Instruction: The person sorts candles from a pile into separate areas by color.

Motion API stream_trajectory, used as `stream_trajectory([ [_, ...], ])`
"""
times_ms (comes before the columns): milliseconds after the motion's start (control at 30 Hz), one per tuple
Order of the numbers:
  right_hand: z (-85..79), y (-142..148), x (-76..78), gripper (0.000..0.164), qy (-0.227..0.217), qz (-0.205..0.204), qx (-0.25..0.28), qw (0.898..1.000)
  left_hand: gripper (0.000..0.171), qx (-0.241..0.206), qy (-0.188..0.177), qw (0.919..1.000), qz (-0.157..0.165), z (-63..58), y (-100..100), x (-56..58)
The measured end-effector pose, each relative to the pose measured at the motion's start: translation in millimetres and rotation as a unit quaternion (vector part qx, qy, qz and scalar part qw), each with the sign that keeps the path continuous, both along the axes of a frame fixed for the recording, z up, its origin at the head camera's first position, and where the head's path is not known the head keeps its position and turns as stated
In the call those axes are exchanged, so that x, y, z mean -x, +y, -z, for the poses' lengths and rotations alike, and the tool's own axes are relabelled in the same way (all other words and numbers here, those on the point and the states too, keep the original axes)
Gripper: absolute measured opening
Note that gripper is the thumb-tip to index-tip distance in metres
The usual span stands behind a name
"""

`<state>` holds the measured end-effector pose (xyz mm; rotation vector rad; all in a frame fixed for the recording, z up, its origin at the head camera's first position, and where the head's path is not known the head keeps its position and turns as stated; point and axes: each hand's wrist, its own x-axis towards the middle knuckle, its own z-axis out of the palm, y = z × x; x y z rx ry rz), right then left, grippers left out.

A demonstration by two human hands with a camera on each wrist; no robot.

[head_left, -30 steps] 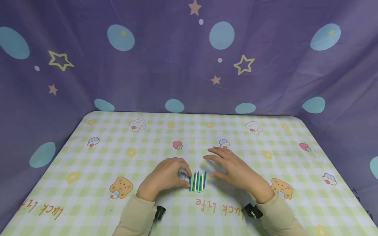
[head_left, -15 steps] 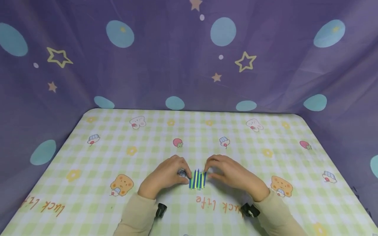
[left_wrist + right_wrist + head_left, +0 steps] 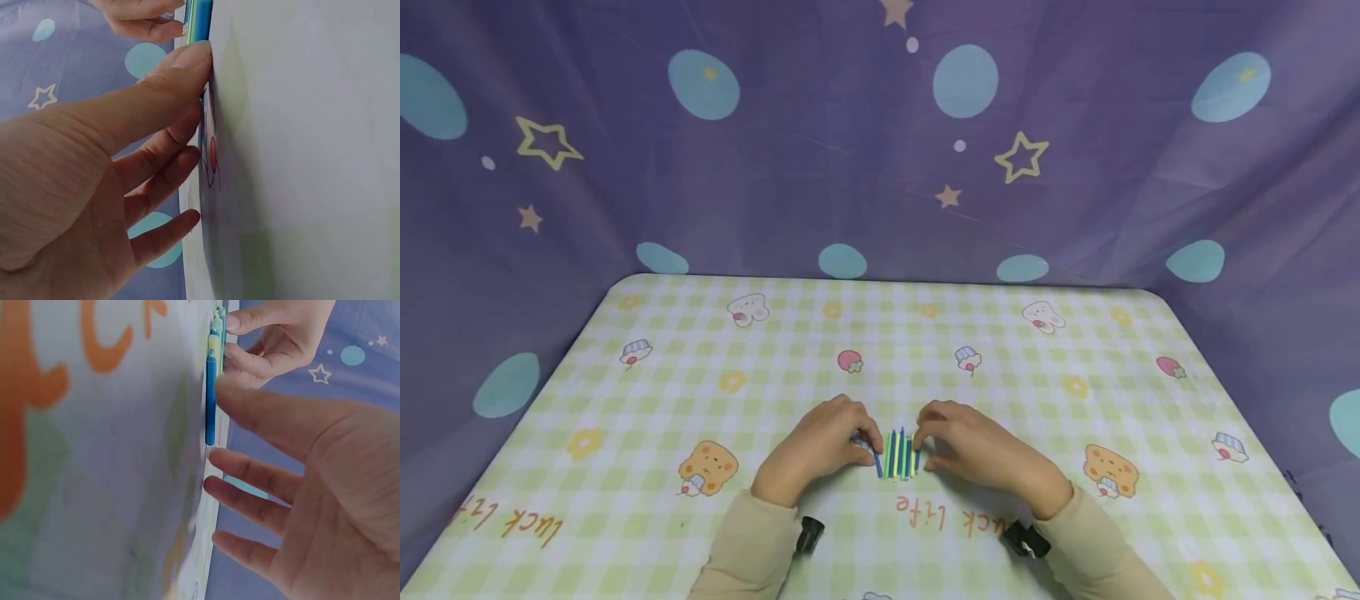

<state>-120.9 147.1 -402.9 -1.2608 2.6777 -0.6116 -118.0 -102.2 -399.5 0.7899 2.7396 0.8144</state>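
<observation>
Several thin blue, green and yellow sticks (image 3: 897, 456) lie side by side on the checked tablecloth, between the two hands in the head view. My left hand (image 3: 823, 446) pinches the leftmost blue stick (image 3: 878, 467) between thumb and index finger; it leans slightly away from the row. On the other side, my right hand (image 3: 977, 450) has its thumb and index finger at the rightmost blue stick (image 3: 210, 403). The other right fingers spread loosely in the right wrist view. In the left wrist view, the thumb covers much of the left blue stick.
The light green and white tablecloth (image 3: 775, 350) carries printed bears, strawberries, cupcakes and letters. A purple curtain (image 3: 850, 167) with stars and blue ovals stands behind the table. Black wrist devices sit at the left cuff (image 3: 808, 534) and right cuff (image 3: 1026, 539).
My right hand has come down and in to the right end of the row. The leftmost blue stick has tilted and shifted slightly left with my left fingers.
</observation>
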Motion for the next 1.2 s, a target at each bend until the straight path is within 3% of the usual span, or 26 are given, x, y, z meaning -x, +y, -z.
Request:
stream_trajectory([
  [367, 2.1, -1, -2.6, 0.016, 0.023, 0.025, 0.003, 0.999, 0.017, 0.010, 0.012, 0.9998, -0.011, 0.5, -3, -0.1],
  [700, 5.5, 1, 2.9, 0.021, 0.040, 0.025, 0.014, 0.999, 0.018, 0.027, 0.017, 0.9995, -0.002, -2.2, -2, -2.6],
  [900, 1.4, 6, 10.4, 0.015, -0.005, 0.027, 0.015, 0.999, 0.020, 0.026, -0.001, 0.9996, -0.011, -3.7, -1, -2.5],
  [1200, -8.3, 13, 29.2, 0.007, -0.075, 0.085, 0.011, 0.993, 0.021, 0.023, -0.002, 0.9996, -0.018, -4.0, -2, -1.8],
])
